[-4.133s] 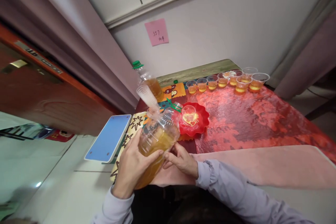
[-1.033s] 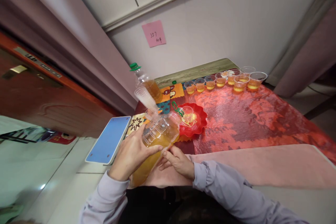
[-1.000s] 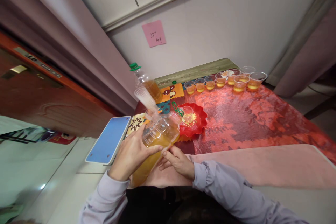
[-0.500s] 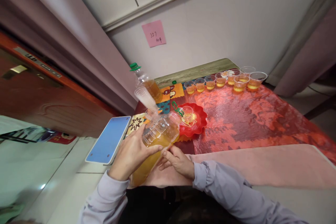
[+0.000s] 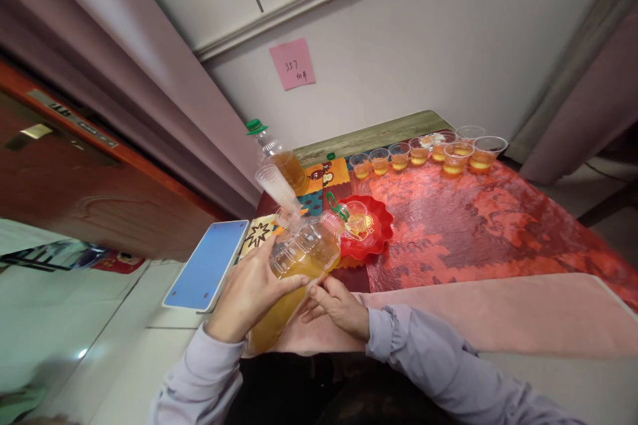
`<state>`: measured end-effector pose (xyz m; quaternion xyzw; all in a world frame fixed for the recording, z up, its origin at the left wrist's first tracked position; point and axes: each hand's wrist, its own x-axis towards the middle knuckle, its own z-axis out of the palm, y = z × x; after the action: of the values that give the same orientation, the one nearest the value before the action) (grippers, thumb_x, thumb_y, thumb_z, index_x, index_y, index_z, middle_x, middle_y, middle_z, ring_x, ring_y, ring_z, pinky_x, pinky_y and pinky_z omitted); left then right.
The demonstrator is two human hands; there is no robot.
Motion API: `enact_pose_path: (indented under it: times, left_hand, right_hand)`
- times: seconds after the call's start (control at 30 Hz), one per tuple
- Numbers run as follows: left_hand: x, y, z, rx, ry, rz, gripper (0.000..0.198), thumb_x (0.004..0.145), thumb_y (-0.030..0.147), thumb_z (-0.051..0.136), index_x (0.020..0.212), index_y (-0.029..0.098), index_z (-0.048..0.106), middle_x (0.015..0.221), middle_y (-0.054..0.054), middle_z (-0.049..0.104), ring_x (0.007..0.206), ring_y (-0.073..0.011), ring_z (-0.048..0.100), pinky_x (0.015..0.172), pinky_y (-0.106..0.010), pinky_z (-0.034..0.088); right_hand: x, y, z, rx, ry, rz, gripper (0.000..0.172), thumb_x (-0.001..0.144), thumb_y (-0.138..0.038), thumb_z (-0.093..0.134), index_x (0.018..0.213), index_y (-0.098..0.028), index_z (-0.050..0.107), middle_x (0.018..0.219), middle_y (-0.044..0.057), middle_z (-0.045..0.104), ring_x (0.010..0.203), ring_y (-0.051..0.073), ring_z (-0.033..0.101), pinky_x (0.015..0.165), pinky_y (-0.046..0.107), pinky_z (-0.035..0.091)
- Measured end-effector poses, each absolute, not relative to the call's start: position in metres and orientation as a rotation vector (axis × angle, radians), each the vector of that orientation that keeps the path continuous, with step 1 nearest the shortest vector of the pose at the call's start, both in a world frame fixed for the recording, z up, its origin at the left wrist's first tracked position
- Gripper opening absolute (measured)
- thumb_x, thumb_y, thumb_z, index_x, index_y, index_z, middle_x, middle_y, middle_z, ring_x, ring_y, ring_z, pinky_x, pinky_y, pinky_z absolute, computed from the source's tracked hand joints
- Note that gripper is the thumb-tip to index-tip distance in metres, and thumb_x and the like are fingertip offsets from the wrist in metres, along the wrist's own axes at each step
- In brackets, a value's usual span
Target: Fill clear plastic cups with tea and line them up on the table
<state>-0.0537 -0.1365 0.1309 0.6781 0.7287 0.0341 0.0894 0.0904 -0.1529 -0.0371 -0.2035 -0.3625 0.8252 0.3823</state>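
Observation:
A large clear plastic bottle [image 5: 304,255] of yellow liquid is tilted with its mouth toward the right. My left hand [image 5: 252,289] wraps round its near left side, thumb across the front. My right hand [image 5: 336,305] grips the bottle lower down, its fingers curled at the side and underneath. Just beyond the bottle's mouth, a clear plastic cup [image 5: 357,216] stands on a red scalloped plate [image 5: 381,236]. A green ring [image 5: 339,206] hangs by the bottle neck, over the plate's edge.
Several clear cups [image 5: 419,151] with yellow liquid line the table's far side. Behind the held bottle are a stack of cups [image 5: 276,186] and a second bottle [image 5: 286,163] with a green cap. A blue-topped stool [image 5: 207,265] stands left; a pink cloth [image 5: 473,312] covers the near edge.
Yellow liquid now shows in the cup on the red plate, where little was visible before. Both hands and the bottle have stayed in nearly the same place.

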Motion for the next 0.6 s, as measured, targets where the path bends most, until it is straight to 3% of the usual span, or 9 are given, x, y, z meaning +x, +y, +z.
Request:
enact_pose_path:
  times: [0.33, 0.6]
  left_hand:
    - [-0.0543, -0.138, 0.1304, 2.039, 2.149, 0.137, 0.095, 0.073, 0.067, 0.078, 0.155, 0.028, 0.05, 0.139, -0.012, 0.072, 0.122, -0.0382, 0.07, 0.102, -0.051, 0.054]
    - [-0.053, -0.1382, 0.1311, 2.03, 2.154, 0.142, 0.093, 0.073, 0.065, 0.079, 0.153, 0.026, 0.053, 0.136, -0.013, 0.073, 0.121, -0.0382, 0.071, 0.102, -0.051, 0.054]
  right_hand:
    - [0.0908, -0.1537, -0.0375, -0.49, -0.924, 2.099, 0.067, 0.084, -0.076, 0.073, 0.116, -0.02, 0.055, 0.1, 0.006, 0.076, 0.091, 0.023, 0.079, 0.078, 0.038, 0.064]
    - [0.091, -0.1543, -0.0371, -0.515, -0.925, 2.103, 0.072, 0.08, -0.079, 0.074, 0.115, -0.019, 0.055, 0.101, 0.007, 0.076, 0.087, 0.021, 0.078, 0.077, 0.037, 0.065]
